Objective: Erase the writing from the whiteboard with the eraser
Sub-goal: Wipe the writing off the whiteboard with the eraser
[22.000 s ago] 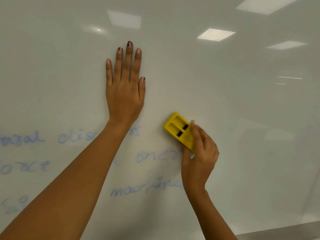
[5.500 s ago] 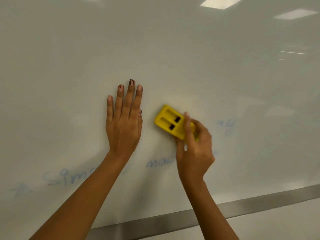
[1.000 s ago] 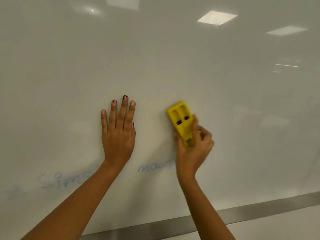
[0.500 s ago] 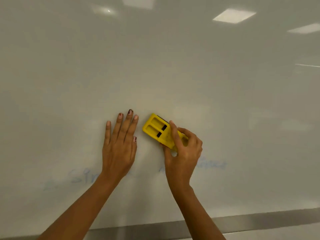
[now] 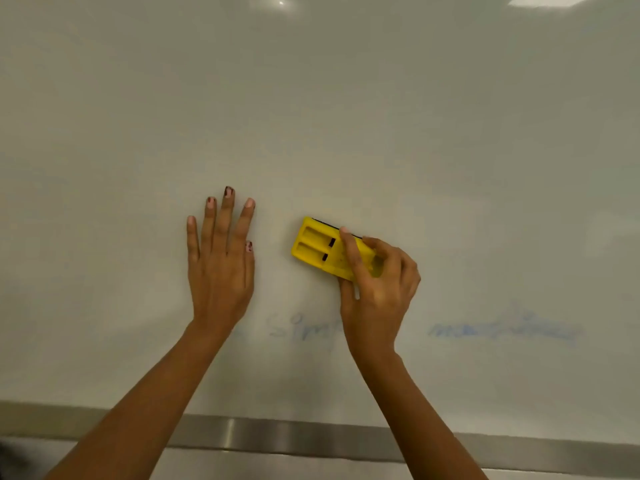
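Right hand [image 5: 377,282] clamped the eraser [image 5: 327,249], its length lying across the frame, faint writing [image 5: 502,330] just below and right.

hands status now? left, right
Left hand: open, flat on the whiteboard.
Right hand: closed, holding the yellow eraser.

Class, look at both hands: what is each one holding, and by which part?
The right hand grips the yellow eraser by its right end. The left hand holds nothing, flat on the whiteboard.

Office or classroom: wall whiteboard [image 5: 346,116]
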